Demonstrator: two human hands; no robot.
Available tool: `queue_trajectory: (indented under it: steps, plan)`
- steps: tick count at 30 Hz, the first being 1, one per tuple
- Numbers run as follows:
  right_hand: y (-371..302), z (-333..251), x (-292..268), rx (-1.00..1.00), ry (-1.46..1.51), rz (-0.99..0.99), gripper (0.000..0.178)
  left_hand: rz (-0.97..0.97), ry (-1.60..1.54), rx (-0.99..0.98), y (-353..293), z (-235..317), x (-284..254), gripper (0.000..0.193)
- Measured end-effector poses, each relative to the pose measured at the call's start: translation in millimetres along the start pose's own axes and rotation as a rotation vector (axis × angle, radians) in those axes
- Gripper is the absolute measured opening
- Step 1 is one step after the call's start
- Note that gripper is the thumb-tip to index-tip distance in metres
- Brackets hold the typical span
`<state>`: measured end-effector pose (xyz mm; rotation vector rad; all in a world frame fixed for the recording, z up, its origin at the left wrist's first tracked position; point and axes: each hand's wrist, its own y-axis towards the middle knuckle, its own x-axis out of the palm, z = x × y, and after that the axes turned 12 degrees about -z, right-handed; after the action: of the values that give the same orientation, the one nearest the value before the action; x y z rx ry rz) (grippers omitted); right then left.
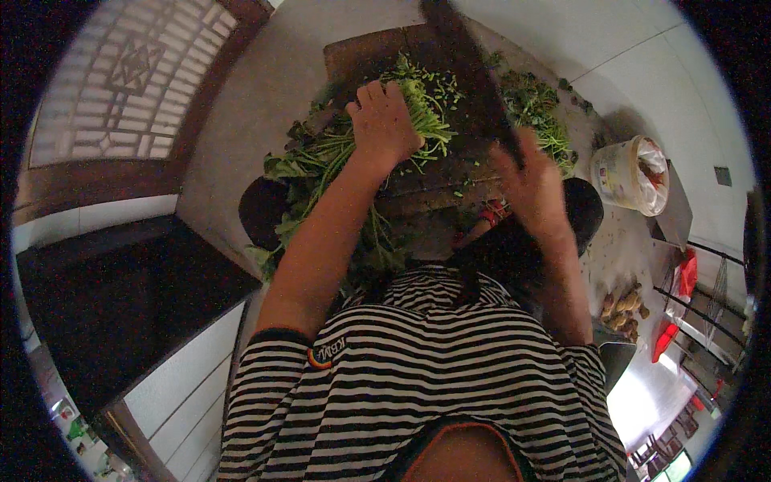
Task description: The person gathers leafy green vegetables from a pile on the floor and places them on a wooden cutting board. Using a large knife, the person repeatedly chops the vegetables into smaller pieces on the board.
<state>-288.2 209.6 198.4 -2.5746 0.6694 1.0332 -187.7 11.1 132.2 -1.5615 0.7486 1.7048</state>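
My left hand (385,124) is closed around a bunch of leafy green stalks (430,128), pressing it on a dark wooden chopping board (377,52). The cut ends point to the right, and the leaves (309,161) trail off the board to the left and down toward my lap. My right hand (530,181), smeared by motion, grips a long dark knife (474,68). Its blade is raised beside the bunch and runs up past the far edge of the view. Small chopped green bits (446,84) lie scattered on the board around the stalks.
More greens (538,108) lie on the floor right of the board. A white bucket (630,173) with a plastic liner stands farther right, and brownish root-like pieces (625,312) lie nearer me. At left are a dark countertop (128,297) and a lattice panel (136,80).
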Motion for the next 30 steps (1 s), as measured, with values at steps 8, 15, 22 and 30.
queue_trajectory:
  steps: [8,15,22,30]
  plan:
    - [59,-4,26,-0.274,0.151,0.331,0.023,-0.14,-0.018,0.034,8,0,-2,0.063]
    - [67,-23,8,-0.207,0.089,0.225,0.023,-0.091,0.12,0.098,5,-6,6,0.053]
    - [87,18,53,-0.27,0.045,0.121,0.026,-0.119,0.071,0.077,10,-1,2,0.052]
    - [51,-20,16,-0.164,0.192,0.284,0.026,-0.175,0.057,0.081,10,6,-5,0.055]
